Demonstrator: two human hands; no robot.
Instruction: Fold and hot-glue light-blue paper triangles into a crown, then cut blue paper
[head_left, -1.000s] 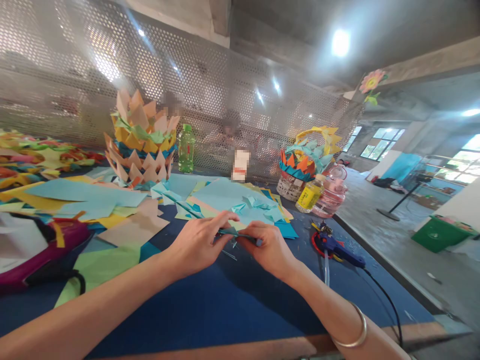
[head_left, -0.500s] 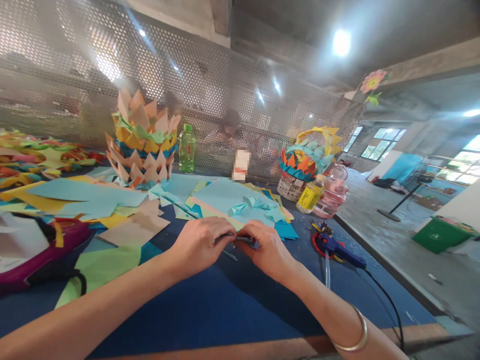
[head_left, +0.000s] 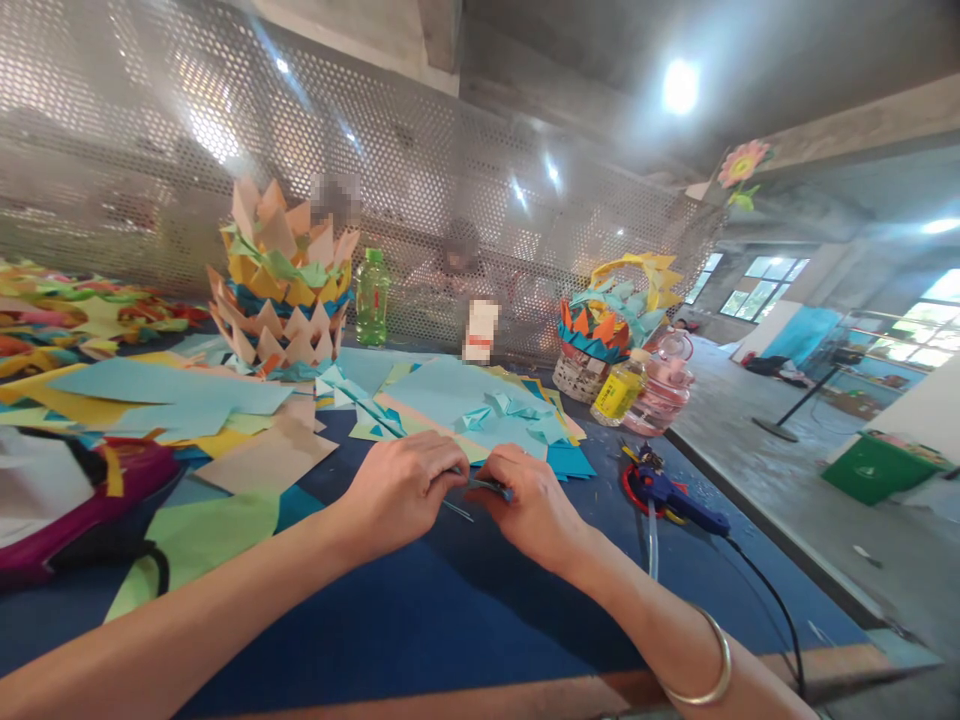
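My left hand [head_left: 403, 492] and right hand [head_left: 535, 508] work almost fingertip to fingertip above a blue table [head_left: 450, 630], on my side of the central stack of light-blue sheets [head_left: 431, 388]. Both are pinching what looks like a small piece of folded paper [head_left: 491, 486], bluish and mostly hidden by fingers and thumbs; I cannot tell if it runs unbroken across the narrow gap. What shows lies crosswise, its long axis left to right with a slight dip toward the right. Neither hand is clearly nearer, since both touch it. A bracelet [head_left: 727, 660] rings my right forearm.

Small folded pieces [head_left: 499, 403] sit on the right part of the stack. At its left, a long blue paper chain [head_left: 369, 405] slants toward my left hand. Right of the stack and closer to me lies a glue gun [head_left: 679, 498]. Beyond the stack to the left stand a tall paper basket [head_left: 285, 330] and a green bottle [head_left: 373, 302]; to its right, a smaller handled basket [head_left: 592, 332].
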